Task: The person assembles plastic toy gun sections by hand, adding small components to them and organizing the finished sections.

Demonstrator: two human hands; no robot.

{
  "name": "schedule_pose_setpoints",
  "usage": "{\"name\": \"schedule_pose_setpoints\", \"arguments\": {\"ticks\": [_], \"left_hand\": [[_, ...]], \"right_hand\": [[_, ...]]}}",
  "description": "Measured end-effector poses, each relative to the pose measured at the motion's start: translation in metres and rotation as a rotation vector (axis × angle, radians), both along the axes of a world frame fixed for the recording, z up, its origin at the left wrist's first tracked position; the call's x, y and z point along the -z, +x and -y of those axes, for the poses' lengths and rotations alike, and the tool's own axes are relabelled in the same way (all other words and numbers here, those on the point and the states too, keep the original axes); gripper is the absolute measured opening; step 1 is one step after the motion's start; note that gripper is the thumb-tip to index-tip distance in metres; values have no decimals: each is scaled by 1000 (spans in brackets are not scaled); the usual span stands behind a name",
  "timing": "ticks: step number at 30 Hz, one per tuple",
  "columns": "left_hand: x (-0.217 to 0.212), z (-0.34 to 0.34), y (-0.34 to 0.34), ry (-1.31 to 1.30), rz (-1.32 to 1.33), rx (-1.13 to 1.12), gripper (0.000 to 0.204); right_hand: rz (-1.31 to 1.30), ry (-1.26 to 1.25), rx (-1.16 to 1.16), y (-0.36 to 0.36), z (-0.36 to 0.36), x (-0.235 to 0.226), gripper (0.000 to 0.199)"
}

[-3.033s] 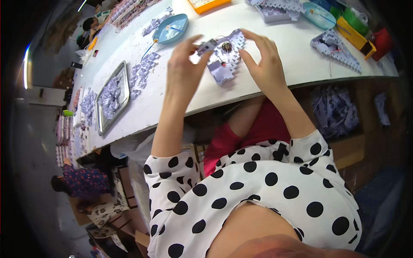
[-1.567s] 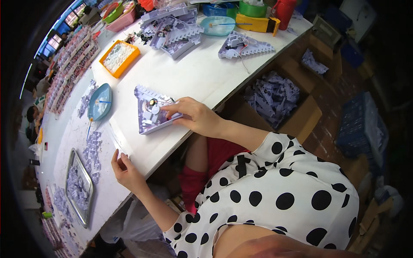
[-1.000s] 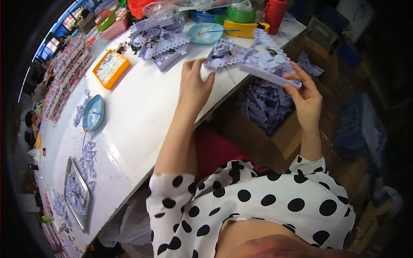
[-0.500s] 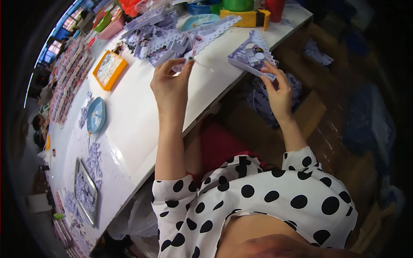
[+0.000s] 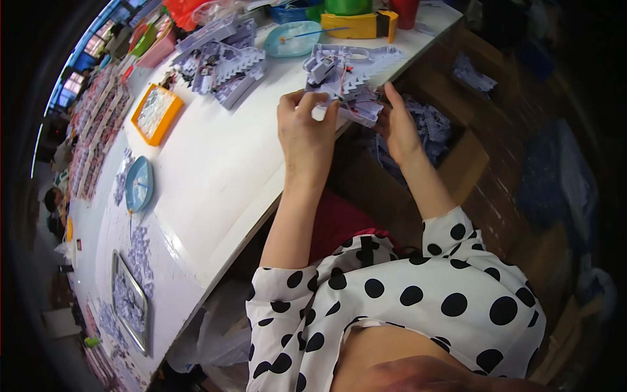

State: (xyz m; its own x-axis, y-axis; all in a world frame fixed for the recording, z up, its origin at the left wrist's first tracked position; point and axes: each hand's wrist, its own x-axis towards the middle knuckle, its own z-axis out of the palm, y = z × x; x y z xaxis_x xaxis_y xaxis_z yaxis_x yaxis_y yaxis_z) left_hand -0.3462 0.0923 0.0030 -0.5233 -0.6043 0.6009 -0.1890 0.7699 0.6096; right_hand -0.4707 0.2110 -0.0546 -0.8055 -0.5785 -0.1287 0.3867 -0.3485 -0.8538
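At the table's near edge, a lilac plastic housing (image 5: 361,111) with wires and small parts inside sits between my hands. My right hand (image 5: 401,130) holds it at its right side, some of the fingers hidden and one stretched upward. My left hand (image 5: 305,137) is closed in a pinch at the left end of this housing; what is between the fingertips is too small to make out. Just beyond lies another lilac housing (image 5: 375,60) with a saw-toothed edge, red wire and a boxy part.
More lilac housings (image 5: 225,65) are piled to the left. Behind stand a blue dish (image 5: 274,49) and a yellow holder (image 5: 349,27). An orange tray (image 5: 171,119), a blue dish (image 5: 149,186) and a metal tray (image 5: 116,287) lie leftward. Below the edge is an open carton (image 5: 473,166) of lilac parts.
My left hand has moved right, up to the housing. The housing has been drawn nearer and turned, and my right hand has shifted slightly left with it. The toothed housing beyond appears further right.
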Motion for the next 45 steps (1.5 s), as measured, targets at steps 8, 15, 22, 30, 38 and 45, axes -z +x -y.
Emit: {"name": "schedule_pose_setpoints", "arguments": {"ticks": [8,15,22,30,38,45], "left_hand": [[0,71,1,406,-144,373,22],[-27,150,-18,573,118,730,23],[3,189,-49,602,274,903,35],[1,155,-31,879,222,868,54],[18,108,-38,856,31,747,58],[6,80,-35,935,-57,658,57]], "right_hand": [[109,-60,-242,-16,-9,-31,91],[304,-349,-663,-63,-24,-30,104],[61,173,-624,-83,22,-44,55],[16,402,-743,-67,51,-55,55],[43,240,-553,-45,26,-71,46],[180,272,-538,-60,25,-75,35]]}}
